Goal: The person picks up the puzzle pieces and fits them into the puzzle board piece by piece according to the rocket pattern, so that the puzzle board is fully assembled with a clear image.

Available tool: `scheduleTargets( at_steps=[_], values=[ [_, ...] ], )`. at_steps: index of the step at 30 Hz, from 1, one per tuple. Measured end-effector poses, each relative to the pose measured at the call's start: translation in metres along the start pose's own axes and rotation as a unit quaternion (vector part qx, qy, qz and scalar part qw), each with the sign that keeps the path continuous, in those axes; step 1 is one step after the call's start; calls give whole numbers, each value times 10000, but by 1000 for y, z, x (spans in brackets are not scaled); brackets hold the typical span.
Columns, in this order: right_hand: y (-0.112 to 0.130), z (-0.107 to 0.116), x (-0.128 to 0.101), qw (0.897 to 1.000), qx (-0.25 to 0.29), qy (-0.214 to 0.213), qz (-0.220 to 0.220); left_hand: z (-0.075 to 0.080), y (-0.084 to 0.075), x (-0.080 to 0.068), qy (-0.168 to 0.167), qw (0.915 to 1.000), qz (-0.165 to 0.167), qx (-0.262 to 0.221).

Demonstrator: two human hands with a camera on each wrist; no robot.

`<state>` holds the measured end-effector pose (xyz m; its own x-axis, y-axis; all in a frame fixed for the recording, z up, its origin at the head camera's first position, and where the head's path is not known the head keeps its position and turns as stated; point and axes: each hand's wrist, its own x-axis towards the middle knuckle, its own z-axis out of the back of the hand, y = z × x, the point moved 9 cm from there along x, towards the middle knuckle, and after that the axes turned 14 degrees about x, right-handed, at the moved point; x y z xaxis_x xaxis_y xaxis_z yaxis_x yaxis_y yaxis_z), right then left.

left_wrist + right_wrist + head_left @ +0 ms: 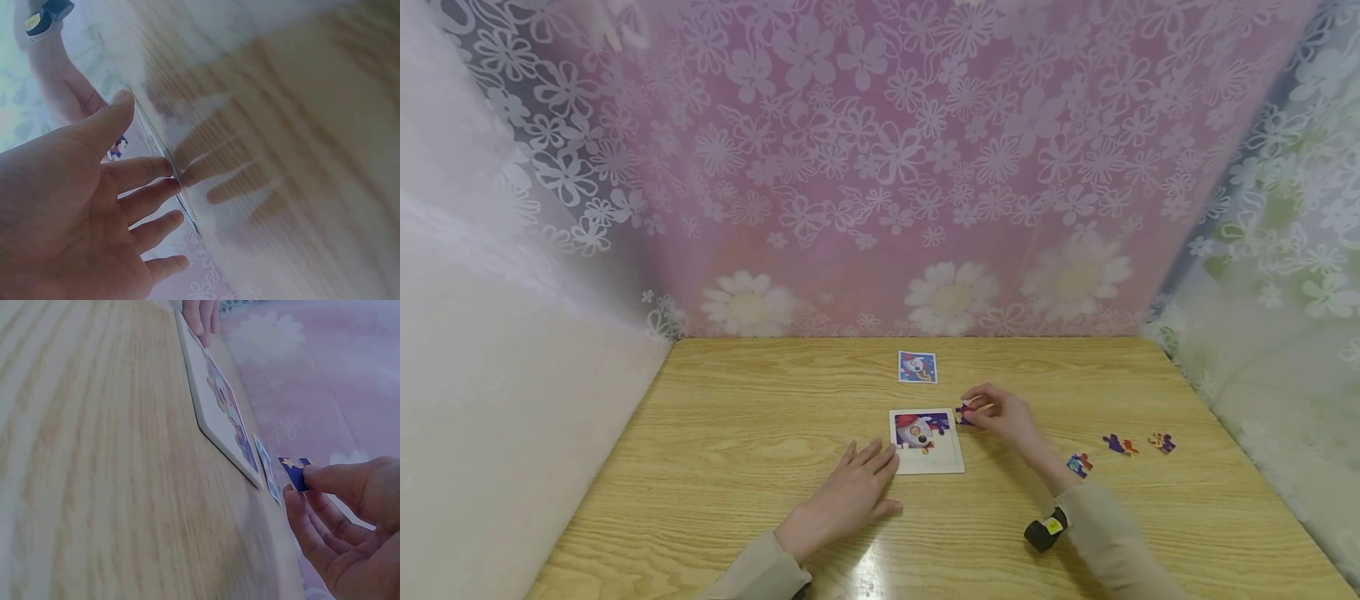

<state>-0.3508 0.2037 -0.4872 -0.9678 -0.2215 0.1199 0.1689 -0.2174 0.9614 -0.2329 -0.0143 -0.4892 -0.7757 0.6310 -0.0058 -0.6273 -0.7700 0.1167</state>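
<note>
Two hands at work: flat left hand (850,492) steadies the white square puzzle tray (927,441); right hand (1003,414) pinches a blue jigsaw piece (295,473), which next needs aligning over the tray's gap.

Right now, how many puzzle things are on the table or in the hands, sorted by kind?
Puzzle board: 1
Small picture card: 1
Loose puzzle pieces lying on the table: 3 ()
Puzzle piece pinched in the right hand: 1
Total: 6

The left hand lies flat beside the board, its fingers touching its edge.
</note>
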Motion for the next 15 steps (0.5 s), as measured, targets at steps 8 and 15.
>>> scheduleTargets(
  at_steps=[8,15],
  values=[
    [-3,-15,-2,9993,-311,193,-23,2,0,-1,-7,10000,-20,-44],
    [-3,-26,-4,9983,-399,388,-185,1,0,0,22,10000,-6,-51]
  ],
)
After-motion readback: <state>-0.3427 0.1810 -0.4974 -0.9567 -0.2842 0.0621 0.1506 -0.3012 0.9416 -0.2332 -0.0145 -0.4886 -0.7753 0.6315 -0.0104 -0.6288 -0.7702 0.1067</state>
